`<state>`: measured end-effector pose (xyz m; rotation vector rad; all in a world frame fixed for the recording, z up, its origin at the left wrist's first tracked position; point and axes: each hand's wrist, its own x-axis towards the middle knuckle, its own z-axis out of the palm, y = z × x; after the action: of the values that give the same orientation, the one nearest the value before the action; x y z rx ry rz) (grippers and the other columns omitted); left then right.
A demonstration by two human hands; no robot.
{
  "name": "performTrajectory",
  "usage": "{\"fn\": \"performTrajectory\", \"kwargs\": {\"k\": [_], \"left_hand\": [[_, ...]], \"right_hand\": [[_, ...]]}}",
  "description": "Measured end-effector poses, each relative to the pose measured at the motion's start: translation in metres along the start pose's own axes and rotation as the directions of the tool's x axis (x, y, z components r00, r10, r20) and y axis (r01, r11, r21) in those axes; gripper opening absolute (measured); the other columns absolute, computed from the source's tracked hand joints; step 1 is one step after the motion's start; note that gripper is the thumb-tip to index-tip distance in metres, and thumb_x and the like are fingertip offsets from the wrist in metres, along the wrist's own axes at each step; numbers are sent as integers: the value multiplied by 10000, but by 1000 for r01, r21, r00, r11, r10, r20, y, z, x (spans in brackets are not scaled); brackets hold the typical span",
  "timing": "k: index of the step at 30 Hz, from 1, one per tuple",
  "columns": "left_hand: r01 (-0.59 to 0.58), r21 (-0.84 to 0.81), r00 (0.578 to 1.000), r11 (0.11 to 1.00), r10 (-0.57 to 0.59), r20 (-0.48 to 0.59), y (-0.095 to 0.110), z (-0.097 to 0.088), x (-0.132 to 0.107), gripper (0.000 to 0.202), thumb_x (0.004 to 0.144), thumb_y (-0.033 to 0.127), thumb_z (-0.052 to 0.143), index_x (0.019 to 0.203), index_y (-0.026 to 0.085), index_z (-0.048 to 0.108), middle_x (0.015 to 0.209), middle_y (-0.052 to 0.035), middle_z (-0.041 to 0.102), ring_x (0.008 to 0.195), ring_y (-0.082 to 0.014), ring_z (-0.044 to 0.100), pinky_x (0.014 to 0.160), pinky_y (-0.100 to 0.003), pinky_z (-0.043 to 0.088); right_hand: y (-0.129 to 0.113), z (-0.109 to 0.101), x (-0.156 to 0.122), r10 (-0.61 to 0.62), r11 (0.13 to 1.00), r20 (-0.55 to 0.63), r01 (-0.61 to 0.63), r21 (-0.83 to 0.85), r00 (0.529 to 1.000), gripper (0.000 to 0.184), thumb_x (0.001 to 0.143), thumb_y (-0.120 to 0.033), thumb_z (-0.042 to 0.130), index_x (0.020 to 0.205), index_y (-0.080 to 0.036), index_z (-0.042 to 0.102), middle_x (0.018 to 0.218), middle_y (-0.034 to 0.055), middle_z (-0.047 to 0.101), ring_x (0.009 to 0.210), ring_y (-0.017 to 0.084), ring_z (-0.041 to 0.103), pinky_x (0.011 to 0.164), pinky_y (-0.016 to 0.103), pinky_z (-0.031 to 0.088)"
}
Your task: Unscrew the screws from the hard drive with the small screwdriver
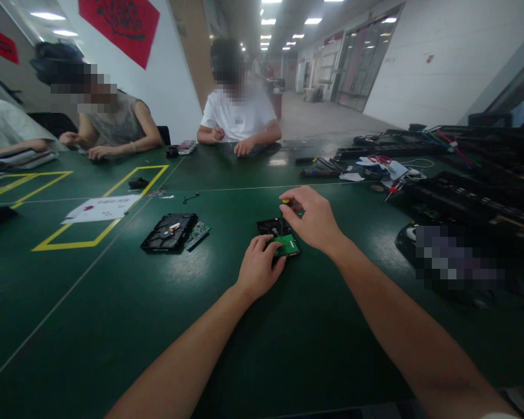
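A hard drive (268, 226) lies on the green tabletop before me, black at its far end, with a green circuit board (289, 245) on its near part. My left hand (259, 265) grips the drive from the near left, its fingers bent over the edge and the board. Above it, my right hand (312, 218) pinches a small screwdriver (285, 201) by its yellow-topped handle. The screwdriver points down at the drive; fingers partly hide its shaft, and I cannot make out whether its tip touches a screw.
To the left lie a black drive-like casing (169, 231) and a loose circuit board (197, 235). Beyond them is a white paper (102, 209) with small parts. Tools, cables and dark equipment (458, 203) crowd the right. Several people sit across the table.
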<state>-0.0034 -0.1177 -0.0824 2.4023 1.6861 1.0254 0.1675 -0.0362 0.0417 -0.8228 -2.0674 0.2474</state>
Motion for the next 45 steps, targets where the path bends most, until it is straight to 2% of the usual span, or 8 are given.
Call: {"fn": "performTrajectory", "kwargs": {"k": [4, 8, 15, 22, 29, 34, 38, 45], "left_hand": [[2, 3, 1000, 1000, -2, -10, -2, 2, 0, 312, 980, 321, 679, 1285, 252, 669, 1408, -128, 597, 1361, -350, 522, 1142, -593, 507], [-5, 8, 1000, 1000, 5, -8, -3, 3, -1, 317, 984, 331, 676, 1288, 242, 666, 1407, -133, 595, 1361, -348, 519, 1148, -583, 504], [1, 4, 1000, 1000, -1, -4, -2, 2, 0, 319, 980, 320, 680, 1290, 244, 666, 1407, -134, 598, 1356, -348, 526, 1134, -586, 515], [5, 0, 1000, 1000, -5, -7, -1, 2, 0, 313, 972, 317, 691, 1275, 244, 670, 1404, -134, 601, 1363, -350, 527, 1144, -588, 510], [10, 3, 1000, 1000, -10, -4, 0, 1, 0, 319, 974, 312, 687, 1283, 237, 669, 1408, -140, 600, 1363, -355, 525, 1143, -592, 508], [5, -3, 1000, 1000, -5, -9, -1, 1, 0, 310, 974, 317, 686, 1277, 255, 671, 1408, -126, 599, 1367, -350, 524, 1139, -594, 512], [2, -3, 1000, 1000, -2, -11, -2, 2, 0, 310, 978, 317, 682, 1279, 246, 671, 1408, -133, 597, 1366, -349, 524, 1147, -590, 504], [4, 0, 1000, 1000, -4, -8, -1, 2, 0, 312, 973, 308, 690, 1276, 233, 671, 1399, -138, 601, 1355, -345, 531, 1144, -575, 509]], "right_hand": [[-1, 2, 0, 7, 998, 6, -7, 65, 1000, 142, 973, -227, 663, 1094, -258, 729, 1127, 70, 713, 980, 232, 703, 884, 400, 601], [1, 2, 0, 23, 1000, -32, -23, -5, 999, 107, 965, -294, 719, 1057, -257, 758, 1078, 76, 694, 964, 240, 698, 885, 413, 591], [1, 2, -1, 11, 1000, -29, -11, 11, 1000, 216, 966, -175, 625, 1140, -241, 735, 1139, 81, 737, 990, 246, 709, 916, 421, 583], [4, 3, -1, 30, 999, -58, -32, -34, 998, 103, 968, -303, 709, 1055, -257, 741, 1037, 74, 705, 946, 249, 694, 860, 418, 582], [5, 2, -1, 6, 1000, -22, -6, -6, 1000, 175, 971, -185, 627, 1117, -238, 706, 1128, 81, 734, 952, 241, 707, 894, 423, 585], [4, 4, -1, 36, 998, -57, -39, -42, 998, 77, 956, -279, 713, 1027, -254, 697, 1035, 69, 693, 912, 238, 681, 835, 403, 569], [4, 2, -1, 71, 995, -80, -76, -63, 994, 116, 955, -350, 744, 977, -248, 695, 988, 59, 679, 857, 222, 668, 793, 380, 550], [3, 3, -1, 44, 999, -54, -45, -10, 998, 148, 955, -205, 666, 1096, -227, 704, 1070, 73, 737, 900, 228, 707, 830, 388, 577]]}}
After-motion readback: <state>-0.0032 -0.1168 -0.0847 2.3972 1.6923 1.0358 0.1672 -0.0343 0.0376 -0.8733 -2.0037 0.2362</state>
